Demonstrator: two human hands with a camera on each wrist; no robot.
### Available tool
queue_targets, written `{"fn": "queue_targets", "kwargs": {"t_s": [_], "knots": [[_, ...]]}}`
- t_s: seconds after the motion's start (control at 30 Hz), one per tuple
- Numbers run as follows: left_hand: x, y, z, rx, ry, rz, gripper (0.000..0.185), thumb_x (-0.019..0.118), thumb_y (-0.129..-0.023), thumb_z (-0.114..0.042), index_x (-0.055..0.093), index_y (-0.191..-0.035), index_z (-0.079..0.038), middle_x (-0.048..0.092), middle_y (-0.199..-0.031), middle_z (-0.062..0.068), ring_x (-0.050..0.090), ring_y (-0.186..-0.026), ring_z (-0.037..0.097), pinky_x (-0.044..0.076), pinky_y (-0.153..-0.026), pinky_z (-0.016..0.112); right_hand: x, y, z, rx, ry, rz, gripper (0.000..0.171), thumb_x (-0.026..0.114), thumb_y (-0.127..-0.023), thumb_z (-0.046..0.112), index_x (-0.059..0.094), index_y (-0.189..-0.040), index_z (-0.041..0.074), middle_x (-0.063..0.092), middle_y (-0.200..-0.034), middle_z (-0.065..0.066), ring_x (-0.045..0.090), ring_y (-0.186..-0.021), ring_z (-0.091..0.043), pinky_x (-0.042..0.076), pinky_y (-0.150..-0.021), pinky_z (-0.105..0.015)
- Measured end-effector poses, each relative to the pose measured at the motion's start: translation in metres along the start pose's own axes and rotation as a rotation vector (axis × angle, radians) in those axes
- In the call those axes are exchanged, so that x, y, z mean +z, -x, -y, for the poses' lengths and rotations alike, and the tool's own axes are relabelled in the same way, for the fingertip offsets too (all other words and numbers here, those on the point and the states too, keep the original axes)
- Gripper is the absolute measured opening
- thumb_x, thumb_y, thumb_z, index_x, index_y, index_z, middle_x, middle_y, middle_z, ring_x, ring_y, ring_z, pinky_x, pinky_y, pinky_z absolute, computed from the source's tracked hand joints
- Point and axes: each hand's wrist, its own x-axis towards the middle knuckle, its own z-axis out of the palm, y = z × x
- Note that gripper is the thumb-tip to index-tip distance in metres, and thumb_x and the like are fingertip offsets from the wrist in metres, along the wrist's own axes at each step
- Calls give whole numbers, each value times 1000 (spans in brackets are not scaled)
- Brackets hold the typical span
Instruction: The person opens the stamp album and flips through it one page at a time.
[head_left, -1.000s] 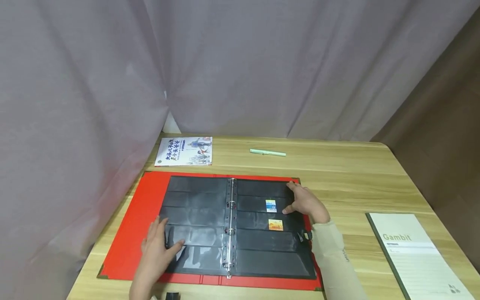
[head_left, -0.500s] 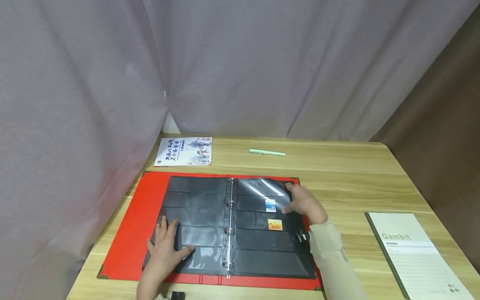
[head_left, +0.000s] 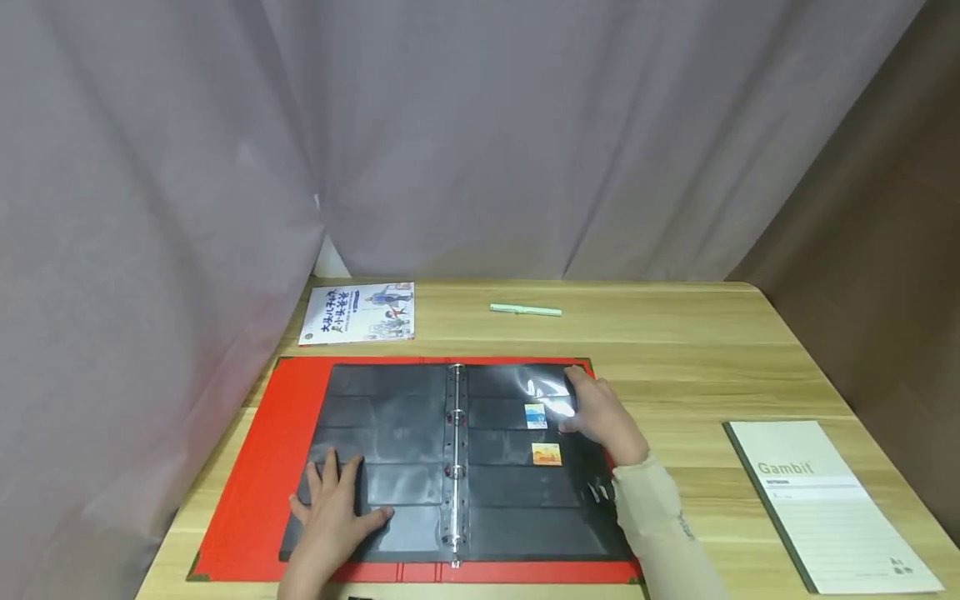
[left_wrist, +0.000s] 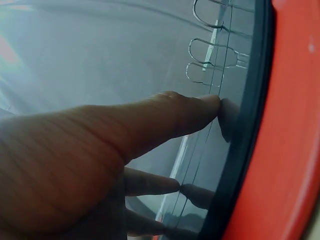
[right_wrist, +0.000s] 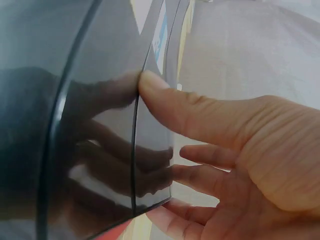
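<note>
A red ring binder [head_left: 270, 450] lies open on the wooden table [head_left: 675, 350], filled with black pocket pages. My left hand [head_left: 337, 504] lies flat, fingers spread, on the lower left page [head_left: 382, 417]. The left wrist view shows its thumb [left_wrist: 165, 117] pressing the glossy page [left_wrist: 100, 55] beside the red cover [left_wrist: 295, 125]. My right hand [head_left: 596, 412] pinches the outer edge of the right page [head_left: 510, 492] and holds it slightly raised. In the right wrist view its thumb [right_wrist: 200, 112] is on the front of the page [right_wrist: 75, 125] and its fingers are behind. Two stamps [head_left: 536, 415] [head_left: 547, 454] sit in that page's pockets.
A picture book [head_left: 358, 313] lies at the table's back left and a green pen [head_left: 525, 310] at the back middle. A "Gambit" notebook [head_left: 825, 508] rests at the front right. Grey curtain [head_left: 480, 133] hangs behind and to the left.
My right hand has lifted the right page's outer edge, which now catches glare. My left hand slid a little right and flattened on the left page.
</note>
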Motion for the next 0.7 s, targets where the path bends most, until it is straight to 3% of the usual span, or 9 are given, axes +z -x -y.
{"fn": "queue_targets", "kwargs": {"t_s": [0.23, 0.4, 0.5, 0.57, 0.63, 0.7], "knots": [[-1, 2, -2, -10, 29, -7, 92, 91, -73, -30, 44, -144, 7, 14, -155, 43, 1, -140, 68, 0, -96, 87, -7, 5, 0, -63, -5, 24, 87, 83, -73, -7, 39, -148, -11, 30, -156, -35, 40, -133, -55, 41, -104, -60], [-1, 2, -2, 2, 25, -15, 92, 91, -73, -30, 45, -144, 7, 16, -155, 43, 1, -140, 68, 0, -96, 87, -15, 19, -4, -92, -90, 49, 83, 70, -84, -8, 29, -155, -5, 11, -161, -34, 27, -141, -56, 37, -105, -65], [-1, 2, -2, 3, 17, -21, 92, 91, -73, -31, 46, -143, 7, 18, -155, 43, 3, -139, 68, 1, -97, 87, -20, 26, -8, -105, -156, 43, 84, 64, -87, -8, 19, -158, -6, 4, -160, -37, 16, -144, -57, 27, -110, -67], [-1, 2, -2, -3, 17, -22, 92, 91, -73, -31, 46, -143, 7, 18, -155, 42, 4, -140, 68, 1, -97, 87, -23, 29, -10, -109, -194, 33, 84, 62, -88, -8, 13, -156, -10, 9, -158, -40, 17, -143, -58, 24, -111, -67], [-1, 2, -2, -10, 14, -24, 92, 91, -72, -31, 46, -143, 7, 19, -155, 42, 5, -140, 68, 1, -97, 87, -25, 32, -13, -105, -218, 22, 84, 62, -89, -7, 10, -154, -15, 20, -154, -43, 27, -140, -58, 26, -111, -67], [-1, 3, -2, -13, 14, -24, 92, 91, -73, -32, 47, -143, 7, 19, -155, 42, 4, -140, 67, 1, -98, 86, -27, 34, -14, -89, -247, 24, 82, 62, -90, -7, 10, -153, -17, 30, -149, -43, 45, -128, -57, 40, -103, -64]]}}
